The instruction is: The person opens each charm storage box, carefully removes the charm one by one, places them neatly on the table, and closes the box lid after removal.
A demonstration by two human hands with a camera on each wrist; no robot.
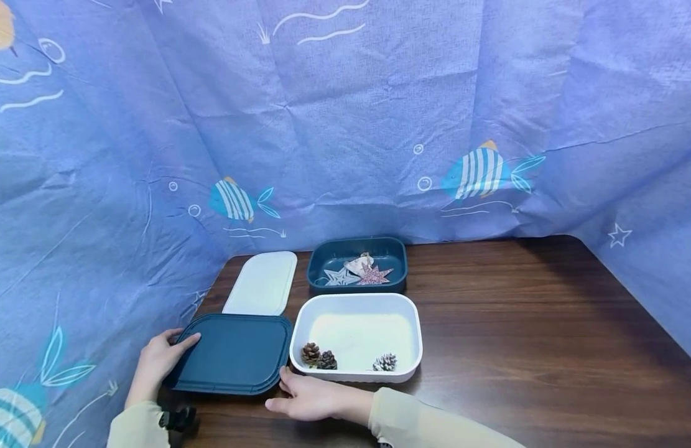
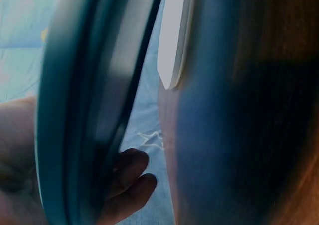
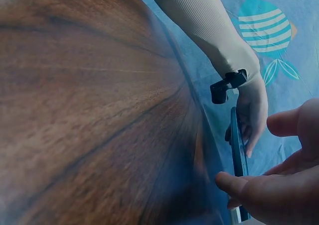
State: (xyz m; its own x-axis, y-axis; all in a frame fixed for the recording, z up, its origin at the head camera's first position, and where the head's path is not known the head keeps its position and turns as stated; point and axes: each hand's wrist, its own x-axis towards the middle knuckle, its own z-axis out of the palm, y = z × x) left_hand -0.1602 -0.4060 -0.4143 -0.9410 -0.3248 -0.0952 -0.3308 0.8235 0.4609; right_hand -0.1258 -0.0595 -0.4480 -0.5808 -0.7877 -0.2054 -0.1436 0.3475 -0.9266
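A dark blue rectangular lid [image 1: 236, 351] is held a little above the table at the left. My left hand [image 1: 160, 361] grips its left edge, thumb on top and fingers underneath, as the left wrist view shows from the side. My right hand [image 1: 314, 395] is at the lid's front right corner, its fingertips right at the edge and the thumb spread away. To the right of the lid stands a white container [image 1: 362, 333]. Two brown pine cones [image 1: 310, 353] lie in its left front corner, and a white-tipped pine cone [image 1: 385, 362] lies nearer its right.
Behind the white container is a dark blue container [image 1: 317, 261] holding a silver star [image 1: 341, 277], a pink glittery star [image 1: 374, 275] and a whitish ornament [image 1: 359, 264]. A white lid [image 1: 261, 283] lies beyond the blue one. Patterned blue cloth [image 1: 351, 124] hangs around the wooden table [image 1: 519, 336].
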